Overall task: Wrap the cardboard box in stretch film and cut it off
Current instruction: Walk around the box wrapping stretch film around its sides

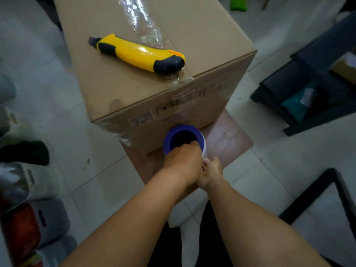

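Both hands grip the stretch film roll [184, 138] against the cardboard box [154, 60] near face: left hand [183, 162] fingers inside the core, right hand [211, 173] lower (grip partly hidden). Utility knife [138, 53] lies atop the box.

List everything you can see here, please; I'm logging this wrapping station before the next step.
Brown cardboard box: one, centre, on a reddish-brown stool.
Reddish-brown stool: one, under the box.
Yellow and black utility knife: one, lying on the box top.
Clear stretch film: strip across the box top and over the near side.
Film roll with blue core: one, upright against the near side.
Dark shelf unit: one, right, on the floor.
Left hand: fingers inside the core.
Right hand: gripping the roll lower down.
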